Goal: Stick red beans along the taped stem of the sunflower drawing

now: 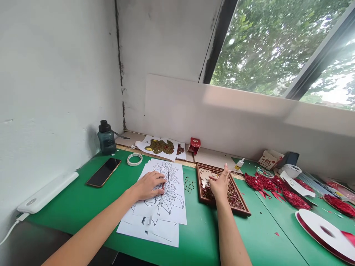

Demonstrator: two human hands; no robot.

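My left hand (pixel 151 186) rests on a sheet of paper with line-drawn flowers (pixel 170 197), the top one of a small stack. Its fingers are bent toward the thumb around a small dark reddish thing that I cannot make out. A dark slender mark or stick (pixel 168 176) shows just beyond the fingertips. My right hand (pixel 220 183) is over a brown-rimmed tray (pixel 198 181) of reddish-brown beans or beads (pixel 235 197). Its fingers are apart, some pointing up and one reaching left over the tray. Loose greenish-brown grains (pixel 189 184) lie between paper and tray.
A phone (pixel 104 172), tape roll (pixel 134 159), dark bottle (pixel 107 138) and white power strip (pixel 48 192) are at left. Behind lie a bean-covered animal picture (pixel 161 146) and a red box (pixel 194 145). A glue bottle (pixel 239 164), red ribbon pieces (pixel 277 186) and a ribbon spool (pixel 323 231) are at right.
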